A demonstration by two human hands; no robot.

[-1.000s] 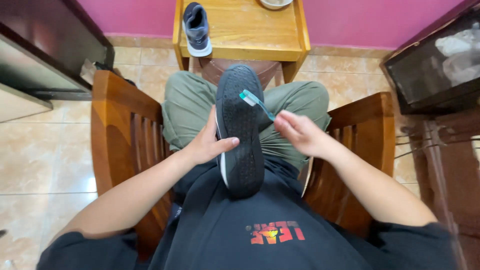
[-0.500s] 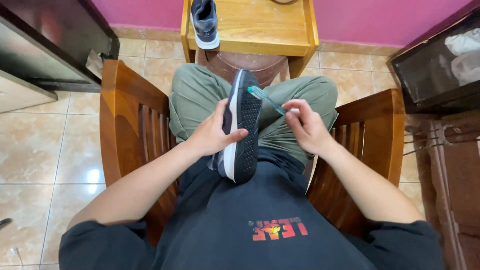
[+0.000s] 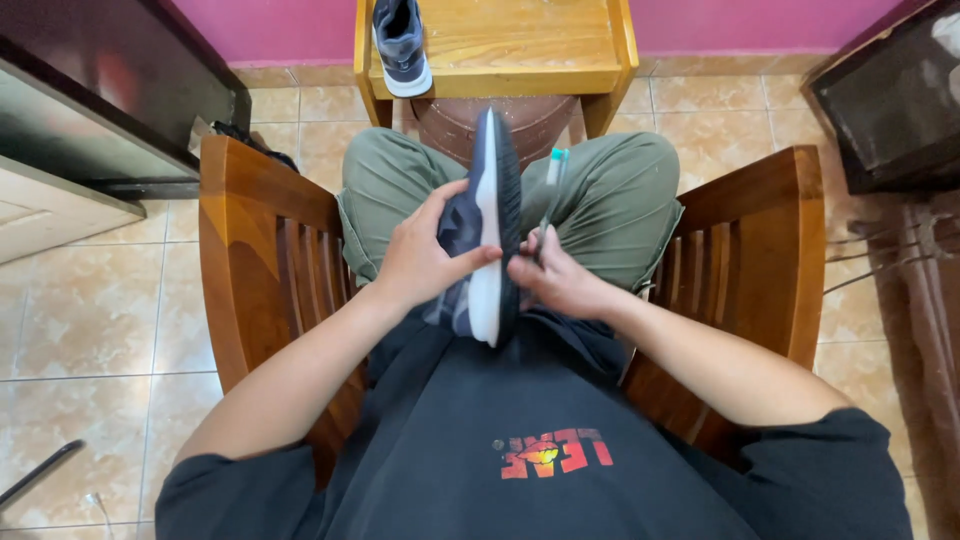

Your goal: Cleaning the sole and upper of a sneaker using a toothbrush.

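Now the shoe [image 3: 487, 225] has turned: a second ago its dark ribbed sole faced up, and now it stands on edge over the lap, white midsole rim up, toe pointing away. The left hand [image 3: 425, 258] has shifted with it, palm flat against the dark fabric side, fingers curled over the top edge, gripping firm. The right hand [image 3: 560, 280] sits tight against the other side, closed around the handle of a toothbrush [image 3: 550, 195]; that slim handle now lies along the shoe, teal head toward the toe, where earlier it angled across the sole. Both forearms angle in from the chair's [image 3: 250, 260] slatted, glossy wooden arms. Beyond the knees, a second shoe [image 3: 402, 45], grey with a white sole, rests on a pale wooden table [image 3: 520, 50].
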